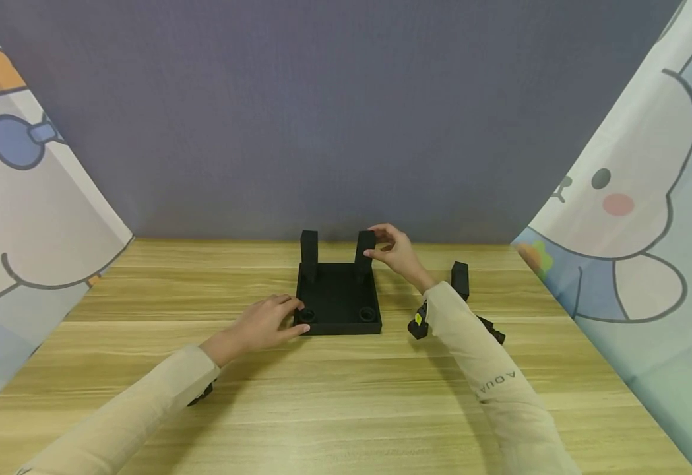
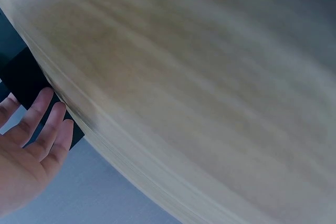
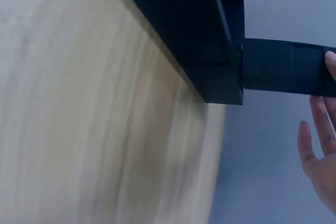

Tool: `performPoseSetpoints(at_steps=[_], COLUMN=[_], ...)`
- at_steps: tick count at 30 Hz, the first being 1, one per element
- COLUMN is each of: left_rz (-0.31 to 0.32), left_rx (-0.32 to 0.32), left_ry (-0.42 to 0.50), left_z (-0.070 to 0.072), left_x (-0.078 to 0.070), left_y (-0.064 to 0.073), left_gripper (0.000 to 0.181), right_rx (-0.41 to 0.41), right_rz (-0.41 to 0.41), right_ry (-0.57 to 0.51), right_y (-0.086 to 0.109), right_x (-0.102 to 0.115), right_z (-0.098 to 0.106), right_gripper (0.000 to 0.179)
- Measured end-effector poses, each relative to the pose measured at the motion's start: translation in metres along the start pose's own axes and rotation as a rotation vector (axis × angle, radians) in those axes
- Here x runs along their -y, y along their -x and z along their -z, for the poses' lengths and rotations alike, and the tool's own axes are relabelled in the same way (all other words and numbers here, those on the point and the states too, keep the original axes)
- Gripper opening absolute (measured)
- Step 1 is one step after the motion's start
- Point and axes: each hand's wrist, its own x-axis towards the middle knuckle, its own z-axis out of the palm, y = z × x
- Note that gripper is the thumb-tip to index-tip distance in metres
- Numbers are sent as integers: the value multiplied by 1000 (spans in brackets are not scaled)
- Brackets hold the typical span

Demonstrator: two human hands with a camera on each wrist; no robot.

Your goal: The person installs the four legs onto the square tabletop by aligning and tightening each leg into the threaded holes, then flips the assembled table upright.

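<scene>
A black square base (image 1: pixel 341 328) lies on the table, with two round sockets at its near corners. From its far corners rise a left black post (image 1: pixel 309 254) and a right black post (image 1: pixel 364 256). My right hand (image 1: pixel 402 256) pinches the right post near its top between thumb and fingers; the right wrist view shows that post (image 3: pixel 283 65) joined to the base. At the near left corner, my left hand (image 1: pixel 268 323) holds the base with its thumb by the front wall and fingers along the left side. Several of those fingers rest against the base (image 2: pixel 23 77) in the left wrist view.
Beyond my right forearm stands another black block (image 1: pixel 460 280). A black part with a yellow mark (image 1: pixel 419 322) and a dark piece (image 1: pixel 493 328) lie partly under that sleeve. Another dark object (image 1: pixel 202 396) peeks out by my left sleeve. A grey panel (image 1: pixel 334 132) closes off the back.
</scene>
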Motion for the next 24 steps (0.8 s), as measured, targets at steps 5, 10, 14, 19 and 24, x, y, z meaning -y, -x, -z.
performPoseSetpoints(at_steps=[5, 10, 14, 19, 24], left_rz=[-10, -14, -33, -42, -15], left_rx=[-14, -24, -52, -61, -18], left_ry=[-12, -13, -9, -6, -3], left_z=[-2, -2, -3, -3, -1], left_x=[1, 0, 1, 1, 0], left_y=[-1, -1, 0, 0, 0], left_gripper=[48, 48, 48, 49, 49], right_rx=[-25, 11, 57, 96, 90], right_rz=[17, 31, 27, 24, 43], right_ry=[14, -2, 9, 55, 55], right_y=[2, 0, -5, -13, -13], right_x=[0, 0, -9, -25, -25], right_z=[-2, 2, 7, 10, 9], right_gripper=[47, 50, 51, 48, 44])
